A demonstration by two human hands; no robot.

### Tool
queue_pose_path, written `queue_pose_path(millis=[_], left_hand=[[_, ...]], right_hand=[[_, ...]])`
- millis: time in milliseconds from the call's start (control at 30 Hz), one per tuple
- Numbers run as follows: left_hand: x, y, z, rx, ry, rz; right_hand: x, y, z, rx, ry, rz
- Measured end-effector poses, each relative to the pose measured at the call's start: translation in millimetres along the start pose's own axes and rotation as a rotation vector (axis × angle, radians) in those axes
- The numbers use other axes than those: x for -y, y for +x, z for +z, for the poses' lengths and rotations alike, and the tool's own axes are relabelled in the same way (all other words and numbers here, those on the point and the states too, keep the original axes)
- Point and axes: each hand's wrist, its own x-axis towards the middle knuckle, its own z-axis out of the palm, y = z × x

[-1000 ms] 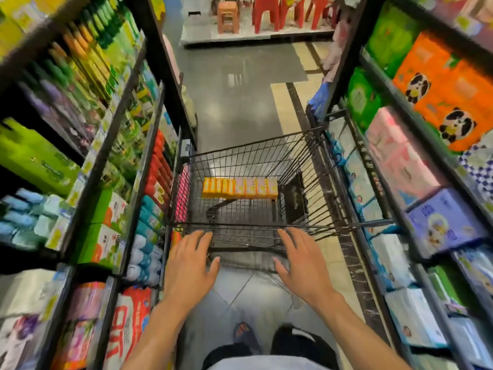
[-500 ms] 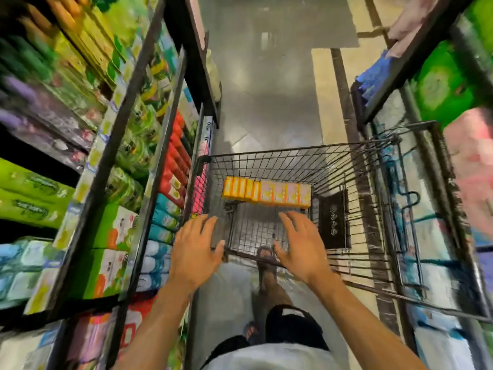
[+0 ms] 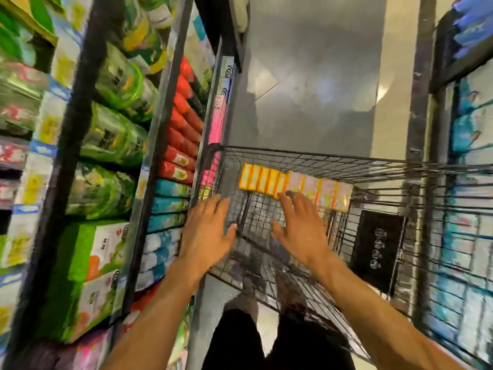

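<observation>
- The left hand (image 3: pixel 206 232) and right hand (image 3: pixel 301 231) are held flat at the near end of the cart (image 3: pixel 320 159), grip apart on both.
- A straight push is wanted, steered clear of the shelf (image 3: pixel 162 124).

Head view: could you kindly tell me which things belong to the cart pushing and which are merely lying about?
In hand: left hand, right hand, wire cart, yellow packs inside it.
Lying about: green shelf packs, red shelf packs.

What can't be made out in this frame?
Head view only.
Grip on the cart: the left hand and right hand cover its near rim, so contact is unclear.
Print on the yellow packs: motion-blurred.
Writing on the black sign: smeared.
Right shelf goods: blurred, cut by the frame edge.
</observation>
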Motion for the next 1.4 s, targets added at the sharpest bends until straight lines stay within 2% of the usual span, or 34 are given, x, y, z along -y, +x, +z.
queue_pose_path(millis=[267,433,700,867,967,1167,1400], left_hand=[[37,106,90,0.194,-0.026,0.000],[50,163,138,0.245,-0.100,0.015],[61,226,188,0.220,-0.122,0.115],[66,233,204,0.175,-0.118,0.128],[69,241,208,0.124,-0.109,0.163],[67,244,210,0.129,-0.102,0.198],[71,232,211,0.121,-0.092,0.228]], right_hand=[[-19,96,74,0.035,0.004,-0.023],[-38,139,125,0.048,0.021,0.006],[-51,200,183,-0.012,0.066,0.003],[-44,208,204,-0.137,0.009,0.062],[-41,212,208,-0.140,-0.018,0.084],[-38,217,216,-0.207,-0.006,0.129],[-38,208,223,-0.172,-0.074,0.079]])
